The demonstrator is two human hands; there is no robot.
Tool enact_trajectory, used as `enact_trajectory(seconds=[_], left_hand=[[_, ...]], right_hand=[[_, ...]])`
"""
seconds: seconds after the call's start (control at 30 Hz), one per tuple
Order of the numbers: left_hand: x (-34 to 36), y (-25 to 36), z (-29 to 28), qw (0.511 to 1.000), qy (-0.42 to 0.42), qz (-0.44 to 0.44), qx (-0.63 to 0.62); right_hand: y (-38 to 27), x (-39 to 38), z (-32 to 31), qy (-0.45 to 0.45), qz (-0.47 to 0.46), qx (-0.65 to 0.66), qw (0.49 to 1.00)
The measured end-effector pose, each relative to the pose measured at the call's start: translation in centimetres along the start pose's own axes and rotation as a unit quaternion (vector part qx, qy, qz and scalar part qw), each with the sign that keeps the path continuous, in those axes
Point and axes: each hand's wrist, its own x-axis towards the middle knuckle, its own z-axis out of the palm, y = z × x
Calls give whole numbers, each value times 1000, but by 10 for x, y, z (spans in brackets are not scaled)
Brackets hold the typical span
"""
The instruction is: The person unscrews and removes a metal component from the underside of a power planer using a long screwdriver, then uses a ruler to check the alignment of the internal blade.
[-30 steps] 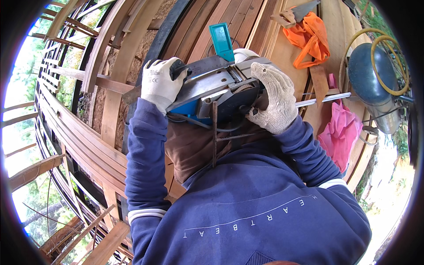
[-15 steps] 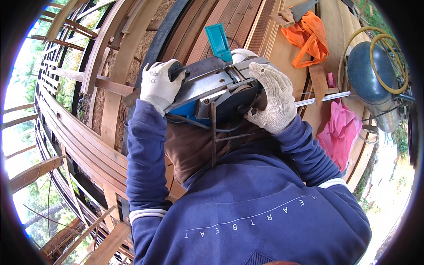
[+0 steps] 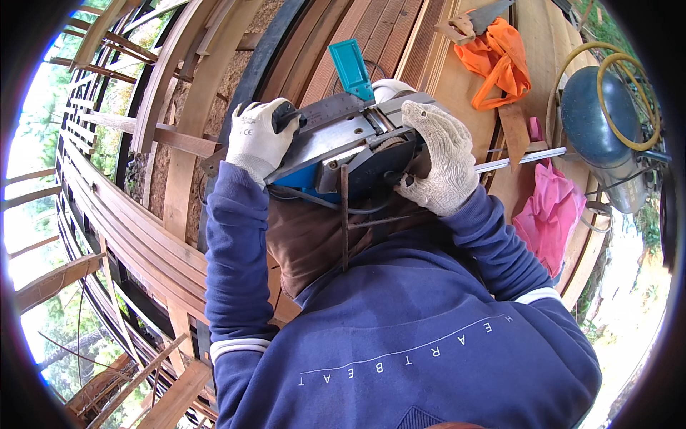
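An electric hand planer [image 3: 332, 150] with a blue and black body lies tipped over in my lap, its shiny metal sole turned upward. My left hand [image 3: 259, 136], in a white knit glove, is closed round a black part at the planer's left end. My right hand [image 3: 446, 157], gloved too, clasps the other end, thumb low and fingers over the upper edge. Across the sole lies a try square, its teal handle [image 3: 351, 68] pointing away from me and its marked metal blade [image 3: 332, 111] running toward my left hand. A thin rusty rod [image 3: 345, 214] stands before the planer.
Wooden boards [image 3: 357, 36] lie ahead. On them are an orange cloth [image 3: 500, 68] and a handsaw [image 3: 457, 30]. At right are a pink bag [image 3: 550, 207], a dark rounded tank [image 3: 597, 107] and a yellow hose [image 3: 607, 50]. Timber beams [image 3: 136, 236] run along the left.
The try square's teal handle has shifted very slightly to the left. Both hands keep their hold on the planer, almost unmoved.
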Motion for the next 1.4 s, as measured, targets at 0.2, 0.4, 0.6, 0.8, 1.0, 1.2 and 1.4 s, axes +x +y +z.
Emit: enact_trajectory(seconds=[0.2,0.4,0.6,0.8,1.0,1.2,1.4], left_hand=[[0,2,-2,1000,-7,0,13],[0,0,0,1000,-2,5,17],[-1,1,-1,1000,3,6,7],[-1,2,0,1000,-1,2,10],[-4,9,0,998,58,1,36],[-23,25,-3,994,107,-24,25],[-42,42,-9,988,135,-42,64]], right_hand=[[-1,1,0,7,0,-1,1000],[-2,4,-2,12,-2,11,1000],[-3,4,-3,18,-1,16,1000],[0,1,-1,19,-1,14,1000],[-4,-1,-3,27,-15,5,1000],[-6,-16,-6,24,-48,-5,999],[-6,-33,-13,2,-76,-3,997]])
